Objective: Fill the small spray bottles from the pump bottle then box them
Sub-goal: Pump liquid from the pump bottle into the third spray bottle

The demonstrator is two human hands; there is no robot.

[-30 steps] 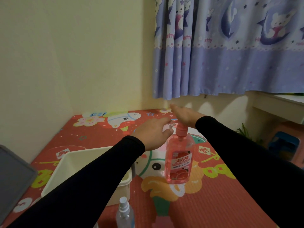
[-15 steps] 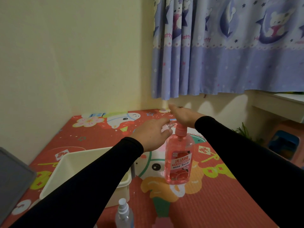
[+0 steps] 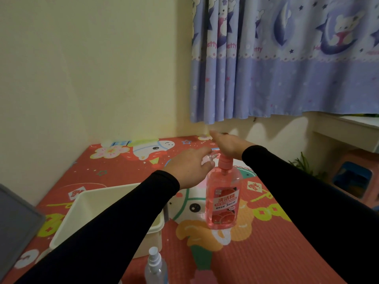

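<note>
Filling step, mid-pump, I judge. Noting left to right.

Far left edge: a grey panel (image 3: 16,220), cut off by the frame; cannot tell what it is. Beside it the cream box (image 3: 86,203), open-topped; my left sleeve crosses its right part. What lies inside is not visible from here.

Near bottom centre: a clear small spray bottle (image 3: 155,267), capped, upright, on the mat just right of the box. Whether it holds liquid I cannot tell.

My left hand (image 3: 189,168): grip curled round a second small clear bottle (image 3: 209,158), held up against the spout of the pump bottle (image 3: 223,199). Most of that small bottle is hidden behind my fingers, so its fill level is unreadable.

My right hand (image 3: 227,143): flat, fingers straight, palm pressing on the pink pump head. Not wrapped around anything.

Pump bottle stands upright on the mat, pink liquid up near the shoulder.

Next move, as I judge it: keep the small bottle's mouth right under the spout, press in slow strokes, and watch for overflow. A slip sideways would put soap on the mat. Then cap it, box it, and take up the other bottle.

Surface: red cartoon-print mat (image 3: 256,253), ribbed. Room: pale yellow wall (image 3: 92,68) at left, blue printed curtain (image 3: 287,68) at right, a white ledge (image 3: 352,124) under it, an orange stool (image 3: 352,177) lower right.
</note>
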